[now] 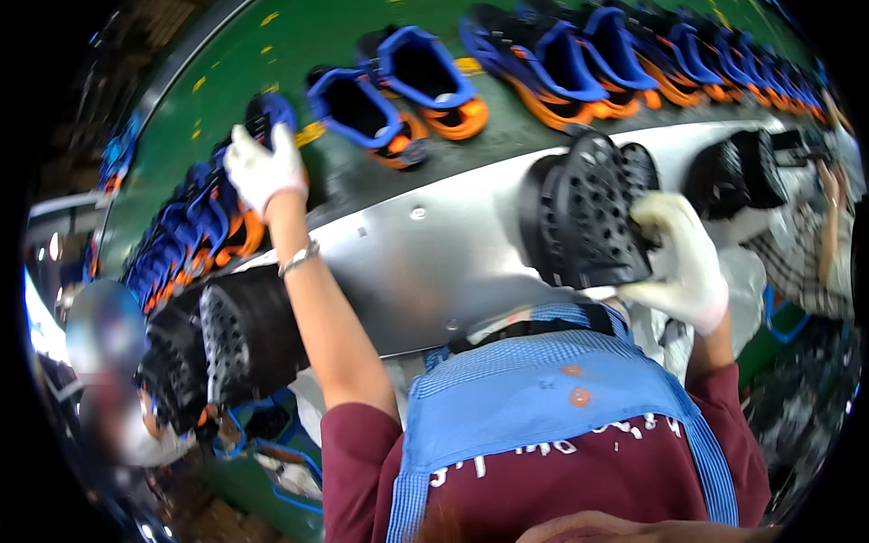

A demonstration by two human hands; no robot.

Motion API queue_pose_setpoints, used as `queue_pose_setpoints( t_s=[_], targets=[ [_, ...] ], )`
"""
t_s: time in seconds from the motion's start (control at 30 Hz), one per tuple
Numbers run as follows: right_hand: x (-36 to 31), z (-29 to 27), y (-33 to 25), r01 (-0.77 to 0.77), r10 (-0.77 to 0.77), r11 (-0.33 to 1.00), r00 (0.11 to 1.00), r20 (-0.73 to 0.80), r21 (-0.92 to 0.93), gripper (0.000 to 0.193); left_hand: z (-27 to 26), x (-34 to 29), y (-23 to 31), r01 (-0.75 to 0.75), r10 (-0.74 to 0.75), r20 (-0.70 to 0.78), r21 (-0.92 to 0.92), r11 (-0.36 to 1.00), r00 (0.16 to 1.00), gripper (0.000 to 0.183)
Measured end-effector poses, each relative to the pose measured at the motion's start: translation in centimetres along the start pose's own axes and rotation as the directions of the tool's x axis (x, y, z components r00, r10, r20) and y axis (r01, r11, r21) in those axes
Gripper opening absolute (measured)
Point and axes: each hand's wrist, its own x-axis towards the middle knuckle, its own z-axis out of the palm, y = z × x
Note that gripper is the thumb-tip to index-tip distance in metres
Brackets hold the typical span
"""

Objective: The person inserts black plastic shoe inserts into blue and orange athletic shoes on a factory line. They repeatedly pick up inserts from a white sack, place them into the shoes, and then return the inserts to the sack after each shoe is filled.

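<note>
My left hand (264, 169), in a white glove, reaches to a blue and black shoe (274, 110) on the green belt. Its fingers look spread apart over the shoe's near end, and whether they touch it is hard to tell. My right hand (685, 262), also gloved, grips the edge of a black perforated piece (590, 213) shaped like a shoe sole. This piece stands tilted among similar black pieces on the metal ledge, just in front of my body. The fingertips of the right hand are partly hidden behind it.
Rows of blue, black and orange shoes (421, 77) line the green belt (240, 59) beyond the metal ledge (407, 258). More black perforated pieces (226, 344) stand at the left, and black stacks (738, 172) at the right. Another person's arm (828, 222) shows at the far right.
</note>
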Motion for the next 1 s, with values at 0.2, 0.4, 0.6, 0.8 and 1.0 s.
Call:
queue_pose_setpoints(
  t_s=[0.2,0.4,0.6,0.8,1.0],
  targets=[
    [3.3,-0.1,-2.4,0.289,-0.29,0.956,0.957,0.014,0.04,0.066,-7.8,-7.8,9.6,0.784,0.561,0.575,-0.568,-0.25,0.596,0.062],
    [7.4,2.7,-5.7,0.353,-0.361,0.929,0.93,0.067,0.109,0.053,-13.0,-10.5,11.2,0.838,0.62,0.6,-0.169,-0.519,0.505,0.055],
    [10.3,6.3,-7.6,0.286,-0.274,0.958,0.934,0.229,-0.022,0.051,-11.4,-11.2,8.9,0.599,0.19,0.597,-0.622,-0.504,0.779,0.036],
    [12.9,8.4,-8.8,0.186,-0.135,0.976,0.924,0.358,-0.111,0.046,-8.4,-10.9,7.6,0.586,0.081,0.711,-0.503,-0.636,0.699,0.037],
    [15.3,11.8,-8.4,0.237,-0.237,0.971,0.958,0.16,0.016,0.04,-5.2,-9.9,6.7,0.616,-0.056,0.78,-0.534,-0.578,0.624,0.044]
  ],
)
